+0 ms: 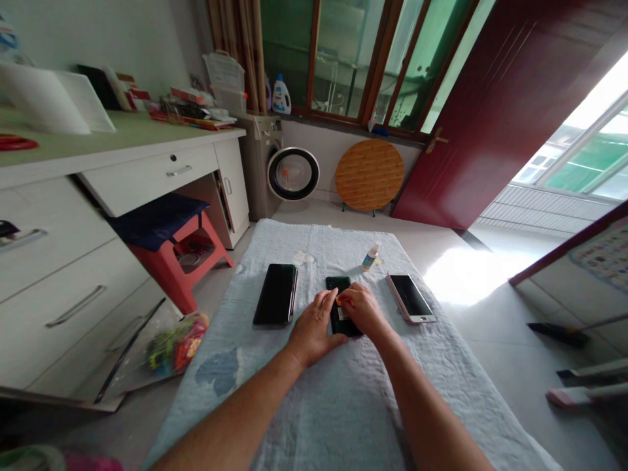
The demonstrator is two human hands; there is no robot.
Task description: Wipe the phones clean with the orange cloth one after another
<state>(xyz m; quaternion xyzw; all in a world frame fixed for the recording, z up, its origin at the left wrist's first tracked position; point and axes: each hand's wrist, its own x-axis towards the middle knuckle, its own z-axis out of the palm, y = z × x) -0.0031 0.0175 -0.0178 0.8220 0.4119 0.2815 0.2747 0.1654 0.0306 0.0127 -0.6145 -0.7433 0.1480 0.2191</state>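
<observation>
Floor-level background: a washing machine (265,134) with its round door (293,173) swung open stands beyond the cloth-covered table (275,239). A translucent tub (224,72) sits on top of the machine, contents not distinguishable. Multicoloured items fill a clear plastic bag (174,347) left of the table. A small labelled bottle (370,256) stands upright near the far right; its fill level cannot be read.

Clearances: a strip of cloth separates the phones from the far edge. A large black phone (275,294) lies left; a white phone (411,298) lies near the right edge.

Hand pose: the dark phone (338,282) lies between these two, under both my hands. My left hand (314,330) is open — palm down along its left side, thumb across its near end. My right hand (362,307) is bent inward — fingertips pinching a small orange piece (338,301) over the phone.
</observation>
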